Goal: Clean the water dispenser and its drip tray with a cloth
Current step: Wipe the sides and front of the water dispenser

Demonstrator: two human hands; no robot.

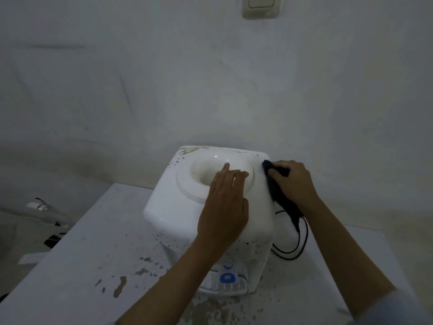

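Dispenser [168, 207]: smooth white plastic; left hand [222, 207] flat, right hand [295, 181] fingers gripping dark cloth [278, 193].

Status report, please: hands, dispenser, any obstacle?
Left hand flat on water dispenser top. Right hand grips dark cloth at its right edge. Black cable loops beside it.

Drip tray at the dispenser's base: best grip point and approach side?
Probably the drip tray's front lip, approached from the front, the camera side. It juts forward from the dispenser at table level; its back sits under the body, and the left forearm crosses above it.
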